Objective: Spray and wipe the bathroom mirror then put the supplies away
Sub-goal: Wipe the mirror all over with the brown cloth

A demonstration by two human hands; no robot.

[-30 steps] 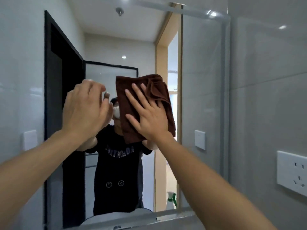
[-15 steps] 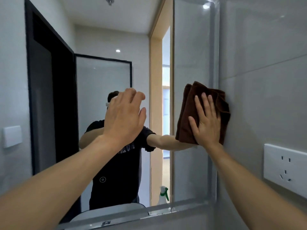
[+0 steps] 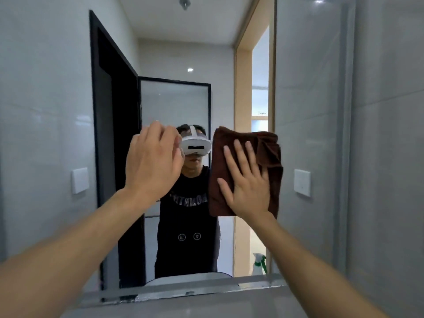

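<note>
The bathroom mirror (image 3: 305, 92) fills most of the wall ahead. A folded brown cloth (image 3: 268, 157) lies flat against the glass at mid height, a little right of centre. My right hand (image 3: 246, 182) presses it to the mirror with straight, spread fingers. My left hand (image 3: 152, 161) is raised beside it, left of the cloth, with fingers loosely bent and nothing in it; whether it touches the glass I cannot tell. A white spray bottle with a green trigger (image 3: 260, 263) shows only as a reflection near the mirror's lower right.
A grey tiled wall (image 3: 390, 134) borders the mirror on the right. The mirror's bottom edge (image 3: 183, 292) runs across the lower frame. A person, a black-framed door and a wall switch (image 3: 302, 185) appear as reflections.
My right hand has slid the cloth left, from the mirror's right edge back toward the centre. My left hand stayed raised alongside. The view shifted with the head.
</note>
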